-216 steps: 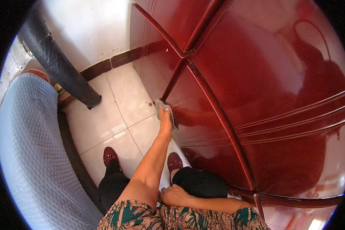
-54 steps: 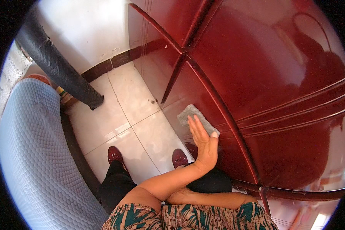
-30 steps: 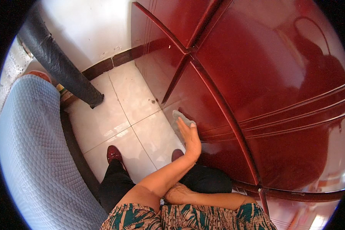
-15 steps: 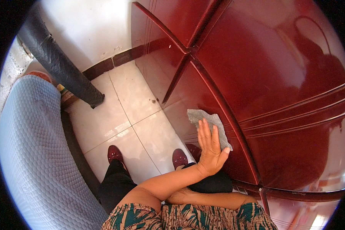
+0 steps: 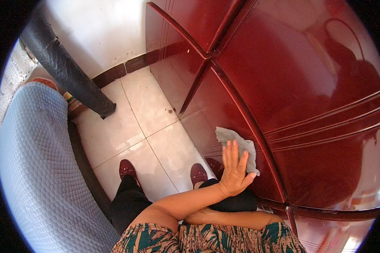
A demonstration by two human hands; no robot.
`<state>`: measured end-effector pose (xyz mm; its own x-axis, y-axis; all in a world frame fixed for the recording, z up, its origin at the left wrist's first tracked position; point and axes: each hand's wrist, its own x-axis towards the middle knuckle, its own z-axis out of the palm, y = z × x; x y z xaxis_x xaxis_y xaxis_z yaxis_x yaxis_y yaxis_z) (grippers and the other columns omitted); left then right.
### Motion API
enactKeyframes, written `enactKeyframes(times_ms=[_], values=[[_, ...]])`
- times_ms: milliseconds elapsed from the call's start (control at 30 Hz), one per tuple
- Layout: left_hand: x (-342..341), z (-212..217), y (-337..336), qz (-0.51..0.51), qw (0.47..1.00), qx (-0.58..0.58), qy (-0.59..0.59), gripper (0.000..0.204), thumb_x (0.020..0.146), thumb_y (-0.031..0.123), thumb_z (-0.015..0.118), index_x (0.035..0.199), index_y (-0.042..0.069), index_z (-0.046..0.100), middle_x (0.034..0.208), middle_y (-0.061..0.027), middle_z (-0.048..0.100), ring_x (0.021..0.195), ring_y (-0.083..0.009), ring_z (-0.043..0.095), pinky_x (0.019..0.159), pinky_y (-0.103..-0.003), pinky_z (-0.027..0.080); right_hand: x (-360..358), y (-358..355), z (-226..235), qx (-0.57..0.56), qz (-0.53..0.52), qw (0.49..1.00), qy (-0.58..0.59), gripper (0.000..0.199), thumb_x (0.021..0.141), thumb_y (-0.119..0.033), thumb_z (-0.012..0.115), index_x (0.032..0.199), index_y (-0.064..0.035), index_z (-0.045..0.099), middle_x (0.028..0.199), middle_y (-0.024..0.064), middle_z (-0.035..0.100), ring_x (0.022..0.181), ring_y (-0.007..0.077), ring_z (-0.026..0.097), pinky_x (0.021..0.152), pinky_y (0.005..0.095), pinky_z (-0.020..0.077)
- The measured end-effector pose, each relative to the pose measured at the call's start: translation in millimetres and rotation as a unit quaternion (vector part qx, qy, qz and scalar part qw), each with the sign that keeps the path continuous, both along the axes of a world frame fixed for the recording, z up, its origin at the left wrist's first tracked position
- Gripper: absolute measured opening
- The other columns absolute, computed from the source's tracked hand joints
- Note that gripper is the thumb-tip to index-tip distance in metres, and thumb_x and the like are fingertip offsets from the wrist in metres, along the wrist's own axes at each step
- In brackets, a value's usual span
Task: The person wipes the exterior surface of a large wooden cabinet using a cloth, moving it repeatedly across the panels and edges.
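Observation:
My left hand lies flat against a grey cloth, fingers stretched out and a little spread, thumb toward the right. Beneath the cloth is the glossy dark red door of a large cabinet, near a raised curved strip. Across my body, my right forearm reaches leftward under the left arm. My right hand itself is hidden there.
A padded light-blue cover lies along the left side. Beyond it a black wrapped post slants down near the white wall. My dark red shoes stand on pale floor tiles.
My left hand has slid the grey cloth a little to the right and nearer to me over the door. The right forearm stays put.

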<state>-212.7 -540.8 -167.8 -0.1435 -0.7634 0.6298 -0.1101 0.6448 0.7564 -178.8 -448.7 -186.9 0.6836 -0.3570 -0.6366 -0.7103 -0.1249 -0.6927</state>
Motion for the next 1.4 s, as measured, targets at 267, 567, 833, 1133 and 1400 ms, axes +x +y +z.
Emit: enactKeyframes(times_ms=[267,567,833,1133,1400], values=[[4,-17,-20,0.047,0.947,0.291,0.125,0.074,0.097,0.035,0.039,0.148,0.0,-0.001,0.154,-0.0247,-0.009,0.143,-0.0394,-0.007,0.113,-0.048,-0.001,5,-8,20,-0.059,-0.041,0.997,-0.003,0.042,0.087,-0.02,0.049,0.127,-0.006,0.054,0.132,0.0218,0.05,0.123,0.035,0.046,0.102,0.0453,0.0357],[-2,-50,-34,0.078,0.843,0.481,0.227,0.07,0.097,0.035,0.033,0.148,-0.001,0.002,0.154,-0.0215,-0.001,0.143,-0.0328,-0.001,0.116,-0.039,0.002,8,-13,28,-0.029,-0.041,0.998,0.046,0.042,0.087,-0.021,0.049,0.125,-0.0033,0.054,0.126,0.0249,0.053,0.117,0.0385,0.051,0.096,0.0462,0.0413],[-7,-71,-33,0.081,0.721,0.614,0.311,0.068,0.097,0.038,0.034,0.147,-0.001,0.009,0.154,-0.0159,0.012,0.142,-0.0297,0.012,0.115,-0.036,0.011,8,-8,18,-0.052,0.001,0.997,0.059,0.038,0.087,-0.02,0.048,0.118,-0.0027,0.058,0.121,0.0231,0.058,0.116,0.0344,0.053,0.097,0.0434,0.0409],[-1,21,2,0.0,0.856,0.481,0.187,0.079,0.098,0.045,0.031,0.145,-0.006,-0.007,0.151,-0.0288,-0.012,0.142,-0.0387,-0.012,0.114,-0.044,-0.006,-15,34,-50,-0.065,-0.027,0.997,-0.034,0.038,0.089,-0.021,0.047,0.121,-0.0034,0.057,0.122,0.0197,0.058,0.115,0.0326,0.053,0.097,0.0423,0.0402],[1,29,14,-0.018,0.99,0.135,0.033,0.08,0.096,0.032,0.044,0.146,-0.002,-0.008,0.149,-0.0324,-0.014,0.138,-0.0496,-0.01,0.11,-0.057,-0.002,-6,20,-21,-0.007,-0.032,0.999,-0.029,0.039,0.088,-0.02,0.047,0.122,-0.004,0.057,0.123,0.0196,0.058,0.115,0.033,0.053,0.098,0.0425,0.0393]])
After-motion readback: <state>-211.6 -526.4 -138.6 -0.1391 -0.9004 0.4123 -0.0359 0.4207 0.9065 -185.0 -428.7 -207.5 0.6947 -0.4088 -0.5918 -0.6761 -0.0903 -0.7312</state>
